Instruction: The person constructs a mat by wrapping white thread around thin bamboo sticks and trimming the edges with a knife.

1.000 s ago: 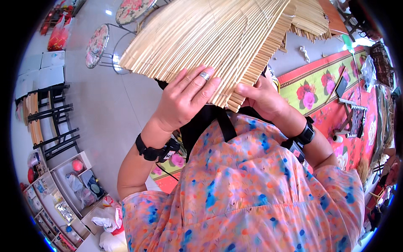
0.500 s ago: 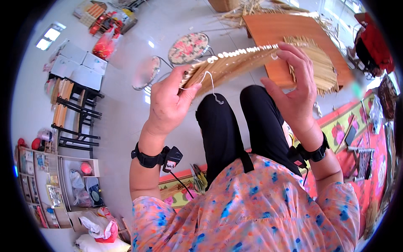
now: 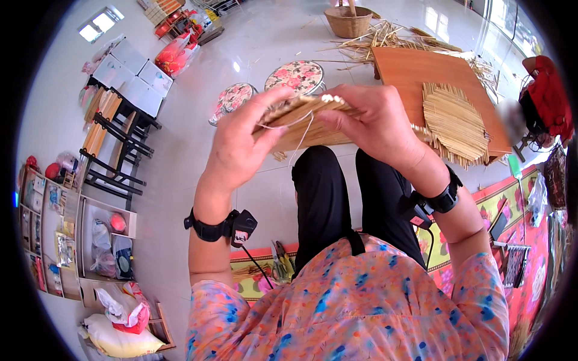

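I hold a flat mat of thin bamboo sticks edge-on in front of me, above my knees. My left hand grips its left end, thumb and fingers closed over the sticks. My right hand clasps the right part from above. A thin white thread loops down from the mat between my hands. A black band with a small device sits on each wrist.
A low wooden table ahead carries a round woven stick mat. Loose sticks and a woven basket lie beyond it. Two round floral stools stand on the tiled floor. Dark racks and shelves line the left; patterned floor mat under me.
The stick mat has come down from a broad fan in front of the camera to an edge-on bundle held lower. Both hands have closed nearer together on it.
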The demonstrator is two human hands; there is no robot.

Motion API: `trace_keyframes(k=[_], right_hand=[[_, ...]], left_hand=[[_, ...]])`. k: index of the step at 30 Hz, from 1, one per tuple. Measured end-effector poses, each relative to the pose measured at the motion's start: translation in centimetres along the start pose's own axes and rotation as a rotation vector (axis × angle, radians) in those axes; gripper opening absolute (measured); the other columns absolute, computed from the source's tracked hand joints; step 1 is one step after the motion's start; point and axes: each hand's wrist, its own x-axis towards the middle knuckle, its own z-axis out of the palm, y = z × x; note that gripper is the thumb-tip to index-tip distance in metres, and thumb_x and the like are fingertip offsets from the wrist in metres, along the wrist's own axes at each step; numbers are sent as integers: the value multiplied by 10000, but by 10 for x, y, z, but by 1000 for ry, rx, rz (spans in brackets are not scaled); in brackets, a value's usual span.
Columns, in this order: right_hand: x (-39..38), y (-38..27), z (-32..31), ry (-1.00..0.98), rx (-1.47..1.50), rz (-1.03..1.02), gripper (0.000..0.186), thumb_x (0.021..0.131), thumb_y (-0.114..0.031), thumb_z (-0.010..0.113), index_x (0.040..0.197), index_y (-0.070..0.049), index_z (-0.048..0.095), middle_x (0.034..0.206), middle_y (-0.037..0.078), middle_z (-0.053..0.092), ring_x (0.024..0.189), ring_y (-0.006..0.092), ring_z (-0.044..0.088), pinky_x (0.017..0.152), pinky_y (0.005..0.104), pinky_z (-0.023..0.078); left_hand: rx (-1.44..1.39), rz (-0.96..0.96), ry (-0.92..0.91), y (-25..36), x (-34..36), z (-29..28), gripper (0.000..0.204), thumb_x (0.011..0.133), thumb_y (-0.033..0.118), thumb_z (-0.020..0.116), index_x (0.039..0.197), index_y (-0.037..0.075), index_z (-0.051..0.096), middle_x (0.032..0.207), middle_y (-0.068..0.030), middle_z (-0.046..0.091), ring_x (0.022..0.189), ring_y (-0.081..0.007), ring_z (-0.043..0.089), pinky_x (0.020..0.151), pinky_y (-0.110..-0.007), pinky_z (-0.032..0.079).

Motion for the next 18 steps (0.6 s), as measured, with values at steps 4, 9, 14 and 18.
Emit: trace_keyframes(k=[4, 9, 14, 18], right_hand=[[-2, 5, -2, 124, -6, 109, 257, 804, -234, 767, 859, -6, 662, 665, 178, 606, 555, 349, 546, 520, 342, 465], [-2, 1, -1, 132, -37, 149, 245, 810, -218, 765, 847, 3, 666, 622, 166, 582, 499, 276, 501, 498, 325, 444], [-5, 0, -2, 208, 29, 203, 226, 826, -197, 755, 882, 5, 673, 611, 151, 576, 504, 152, 496, 503, 301, 440], [-4, -7, -9, 246, -29, 220, 226, 843, -172, 743, 943, 17, 671, 614, 140, 584, 540, 88, 469, 509, 279, 439]], left_hand=[[-60, -60, 352, 1, -19, 9, 300, 876, -8, 626, 1171, -27, 574, 1083, -113, 646, 852, -142, 656, 775, -271, 523], [-613, -441, 214, 34, -32, 50, 230, 899, -8, 621, 1119, -43, 561, 1045, -112, 643, 669, -109, 670, 601, -220, 524], [-394, -200, 550, 46, -25, 81, 296, 828, -40, 683, 1108, -11, 592, 974, -105, 632, 667, -123, 640, 571, -238, 512], [89, 155, 638, 47, -17, 84, 265, 773, -70, 728, 1014, -3, 641, 944, -100, 608, 647, -115, 580, 532, -238, 485]])
